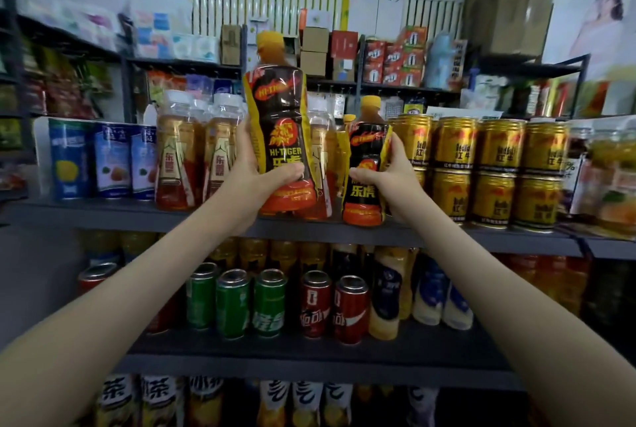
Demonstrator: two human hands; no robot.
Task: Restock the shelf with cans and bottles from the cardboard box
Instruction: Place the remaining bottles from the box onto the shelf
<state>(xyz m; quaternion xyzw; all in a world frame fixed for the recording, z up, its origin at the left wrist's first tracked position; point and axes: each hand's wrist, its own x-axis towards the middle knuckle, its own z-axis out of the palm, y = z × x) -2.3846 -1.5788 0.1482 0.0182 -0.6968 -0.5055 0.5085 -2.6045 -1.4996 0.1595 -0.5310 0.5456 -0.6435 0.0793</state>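
Bottom row of bottles (pixel 158 399) cut off by the frame edge, "茶" readable. Above them green cans (pixel 268 302) and red cans (pixel 316 302), print blurred. Left hand (pixel 256 172) fingers wrapped round big bottle (pixel 278 130), label "HI-TIGER 乐虎", held at the shelf (pixel 103 216) front. Right hand (pixel 389 175) fingers grip small bottle (pixel 364 154), same label partly covered, base at shelf edge; resting or not, can't tell. Gold cans (pixel 495 165) just right, "红牛". Rear shelves (pixel 378 86) blurred.
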